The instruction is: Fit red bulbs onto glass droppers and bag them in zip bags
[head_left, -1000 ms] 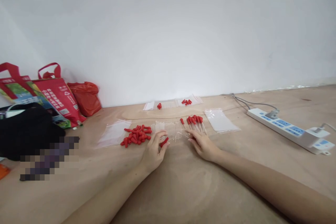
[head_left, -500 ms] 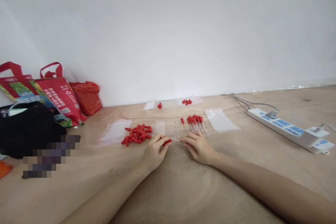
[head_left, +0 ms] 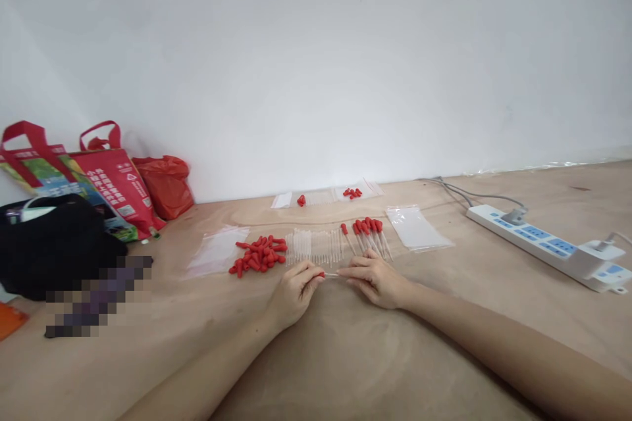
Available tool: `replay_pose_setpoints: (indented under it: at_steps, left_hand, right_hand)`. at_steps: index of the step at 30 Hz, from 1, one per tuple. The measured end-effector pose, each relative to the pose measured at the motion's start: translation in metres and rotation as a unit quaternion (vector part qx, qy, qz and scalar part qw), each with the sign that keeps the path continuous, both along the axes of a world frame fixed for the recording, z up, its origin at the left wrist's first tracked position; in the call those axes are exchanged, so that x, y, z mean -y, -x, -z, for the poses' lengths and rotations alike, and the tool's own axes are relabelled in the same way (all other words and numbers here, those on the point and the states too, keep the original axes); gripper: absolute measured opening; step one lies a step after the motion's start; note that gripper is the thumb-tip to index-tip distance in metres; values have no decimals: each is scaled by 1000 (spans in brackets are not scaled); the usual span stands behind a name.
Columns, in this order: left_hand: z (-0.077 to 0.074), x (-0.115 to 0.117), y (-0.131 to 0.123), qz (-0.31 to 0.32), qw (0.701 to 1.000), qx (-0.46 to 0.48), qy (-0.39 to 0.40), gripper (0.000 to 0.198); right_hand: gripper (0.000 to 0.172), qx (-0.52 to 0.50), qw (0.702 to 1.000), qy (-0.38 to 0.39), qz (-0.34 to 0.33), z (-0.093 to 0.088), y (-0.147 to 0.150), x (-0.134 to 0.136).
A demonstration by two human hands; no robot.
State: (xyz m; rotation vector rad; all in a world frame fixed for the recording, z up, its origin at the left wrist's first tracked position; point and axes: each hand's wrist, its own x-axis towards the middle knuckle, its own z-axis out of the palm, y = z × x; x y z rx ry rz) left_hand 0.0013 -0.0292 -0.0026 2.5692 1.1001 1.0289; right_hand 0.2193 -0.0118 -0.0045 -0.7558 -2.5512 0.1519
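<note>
My left hand (head_left: 297, 291) is closed on a red rubber bulb (head_left: 322, 274), most of it hidden by the fingers. My right hand (head_left: 378, 281) pinches a thin glass dropper tube (head_left: 332, 275), whose end meets the bulb; how deep it sits I cannot tell. Beyond my hands lies a row of bare glass tubes (head_left: 313, 247). Left of the row is a pile of loose red bulbs (head_left: 259, 254). Several droppers with red bulbs fitted (head_left: 368, 228) lie behind my right hand.
Plastic bags lie left (head_left: 217, 251) and right (head_left: 419, 228) of the tubes. Further back are more tubes (head_left: 320, 197) and small red bulbs (head_left: 352, 193). A power strip (head_left: 543, 243) with cables stands at right. Shopping bags (head_left: 116, 184) and a black bag (head_left: 59, 250) fill the left.
My left fingers have closed further over the red bulb, so less of it shows. Both hands sit slightly lower in the picture, still joined by the tube and bulb.
</note>
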Motion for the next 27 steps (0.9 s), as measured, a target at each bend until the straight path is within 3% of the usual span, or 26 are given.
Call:
replay_pose_setpoints:
  at_steps: [12, 20, 27]
  left_hand:
    - [-1, 1, -2, 22, 998, -28, 56, 20]
    - [-3, 1, -3, 36, 996, -47, 61, 21]
    - [-3, 2, -3, 25, 998, -56, 20, 22]
  right_hand:
    - [43, 65, 993, -100, 5, 3, -5, -6]
    - [45, 49, 992, -120, 3, 3, -5, -9]
    - [35, 22, 996, -84, 12, 5, 3, -3]
